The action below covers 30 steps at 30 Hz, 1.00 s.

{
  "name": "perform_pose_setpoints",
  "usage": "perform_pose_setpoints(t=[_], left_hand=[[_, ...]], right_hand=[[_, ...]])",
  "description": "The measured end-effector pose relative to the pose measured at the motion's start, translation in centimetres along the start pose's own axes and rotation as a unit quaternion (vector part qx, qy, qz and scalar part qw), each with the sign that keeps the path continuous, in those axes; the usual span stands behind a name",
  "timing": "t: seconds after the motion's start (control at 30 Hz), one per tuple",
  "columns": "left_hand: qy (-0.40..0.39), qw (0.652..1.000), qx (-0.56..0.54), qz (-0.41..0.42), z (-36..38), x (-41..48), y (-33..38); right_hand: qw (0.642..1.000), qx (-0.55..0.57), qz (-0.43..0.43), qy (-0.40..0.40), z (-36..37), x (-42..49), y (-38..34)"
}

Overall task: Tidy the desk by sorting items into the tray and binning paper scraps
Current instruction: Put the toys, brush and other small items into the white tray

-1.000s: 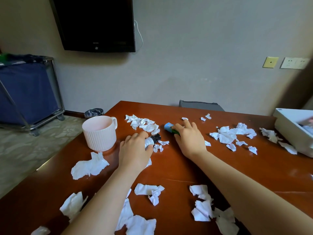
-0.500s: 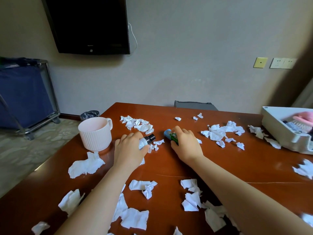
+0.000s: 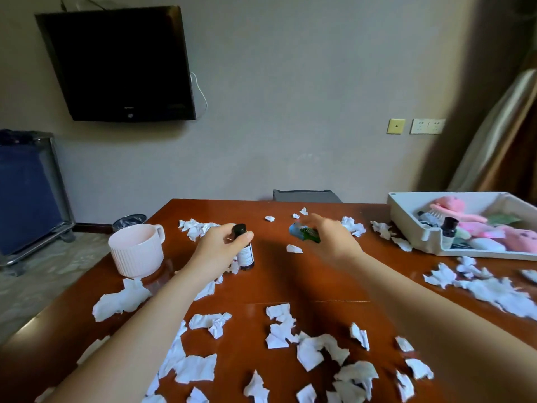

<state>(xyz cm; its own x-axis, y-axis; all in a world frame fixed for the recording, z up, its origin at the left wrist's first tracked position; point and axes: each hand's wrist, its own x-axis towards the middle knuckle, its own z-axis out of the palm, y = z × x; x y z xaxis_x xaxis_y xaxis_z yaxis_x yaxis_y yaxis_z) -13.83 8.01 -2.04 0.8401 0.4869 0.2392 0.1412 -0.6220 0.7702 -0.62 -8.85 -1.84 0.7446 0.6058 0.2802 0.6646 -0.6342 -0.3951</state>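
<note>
My left hand (image 3: 216, 251) grips a small dark bottle (image 3: 244, 251) with a black cap and white label, held upright just above the desk. My right hand (image 3: 328, 239) is closed around a small green and blue tube (image 3: 303, 232), lifted off the wood and blurred. The white tray (image 3: 412, 225) stands at the far right of the desk and holds pink plush items, a brush and another dark bottle (image 3: 449, 232). White paper scraps (image 3: 313, 349) lie scattered over the brown desk (image 3: 290, 283).
A ribbed pale pink mug (image 3: 136, 250) stands left of my left hand. A small bin (image 3: 129, 221) sits on the floor past the desk's left corner. A blue trolley (image 3: 26, 193) is at the far left. A chair back (image 3: 305, 195) shows behind the desk.
Both hands have lifted their items off the desk. The bottle went from lying to upright. The view swung right, so the tray shows in full.
</note>
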Motion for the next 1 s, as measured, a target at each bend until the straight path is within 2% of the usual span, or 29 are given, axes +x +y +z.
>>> perform_pose_setpoints(t=[0.13,0.23,0.4,0.53,0.8,1.0], left_hand=[[-0.025,0.999,0.028,0.012,1.5,-0.3,2.8],[-0.039,0.997,0.04,0.058,2.7,-0.8,5.5],[-0.058,0.993,0.005,0.099,5.1,-1.1,10.0],[-0.078,0.988,0.01,0.135,7.5,-0.4,13.8],[-0.095,0.979,0.009,0.18,13.9,3.4,19.9],[-0.064,0.98,-0.009,0.186,19.9,7.5,21.6]], right_hand=[[0.999,-0.033,0.029,0.005,-3.2,-1.7,2.3],[0.998,-0.051,0.045,0.013,-5.9,-3.1,4.2],[0.994,-0.079,0.058,0.037,-10.3,-5.4,7.6],[0.986,-0.122,0.103,0.053,-12.6,-6.8,10.8],[0.978,-0.088,0.169,0.083,-16.4,-7.7,17.8],[0.966,-0.078,0.221,0.105,-17.1,-5.6,22.8]])
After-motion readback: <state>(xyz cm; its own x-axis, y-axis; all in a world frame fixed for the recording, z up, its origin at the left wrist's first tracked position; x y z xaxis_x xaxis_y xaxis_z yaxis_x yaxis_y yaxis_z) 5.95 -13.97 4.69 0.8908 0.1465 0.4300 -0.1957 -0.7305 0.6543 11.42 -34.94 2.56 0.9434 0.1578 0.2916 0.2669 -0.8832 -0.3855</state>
